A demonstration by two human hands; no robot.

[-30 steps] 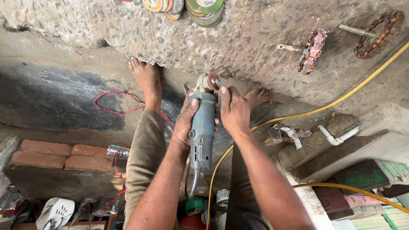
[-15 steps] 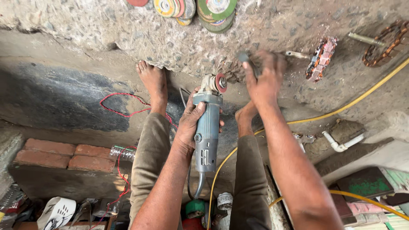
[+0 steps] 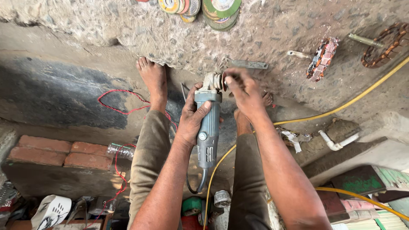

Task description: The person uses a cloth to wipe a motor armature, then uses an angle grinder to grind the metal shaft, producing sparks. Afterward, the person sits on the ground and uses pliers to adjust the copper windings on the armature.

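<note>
The grey angle grinder (image 3: 207, 132) sits low over the rough concrete floor (image 3: 264, 34) between the person's bare feet, its head pointing far and its cord trailing near; no full cutting disc shows on the spindle, so fitting one looks unfinished, and the stack of discs (image 3: 221, 8) lies untouched at the far edge. The left hand (image 3: 192, 115) is wrapped tight round the grinder's body, arm reaching straight out. The right hand (image 3: 243, 91) curls over the head, fingertips pinched on the small reddish part there, a flat metal wrench (image 3: 249, 64) just beyond.
</note>
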